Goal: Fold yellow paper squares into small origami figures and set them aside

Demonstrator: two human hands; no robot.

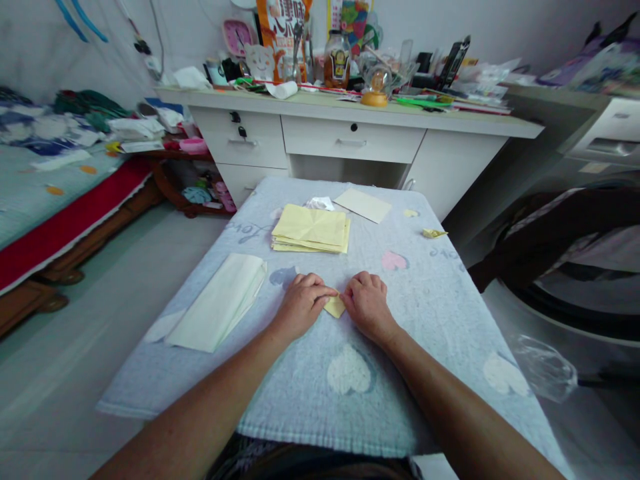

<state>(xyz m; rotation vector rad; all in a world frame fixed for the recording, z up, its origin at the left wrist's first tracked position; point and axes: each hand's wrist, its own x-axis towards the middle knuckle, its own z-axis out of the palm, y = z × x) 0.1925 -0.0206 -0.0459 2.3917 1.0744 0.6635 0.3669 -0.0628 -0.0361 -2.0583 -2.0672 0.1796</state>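
Note:
A small folded piece of yellow paper (pixel 335 307) lies on the cloth-covered table between my two hands. My left hand (pixel 305 300) presses on its left side, with the index finger stretched across the top edge and the thumb close by. At the right side my right hand (pixel 367 301) pinches the paper's upper corner, fingers curled. Just beyond the hands sits a stack of yellow paper sheets (pixel 311 229), creased on top. To the left lies a folded pale green-white sheet (pixel 220 301). A small folded yellow paper shape (pixel 434 233) rests near the table's right edge.
Behind the stack are a crumpled white tissue (pixel 320 204) and a cream card (pixel 363 205). The patterned tablecloth (pixel 400 393) drapes over the edges. A cluttered white desk (pixel 320 107) stands beyond, a bed (pixel 65 193) at left, a washing machine (pixel 590 267) at right.

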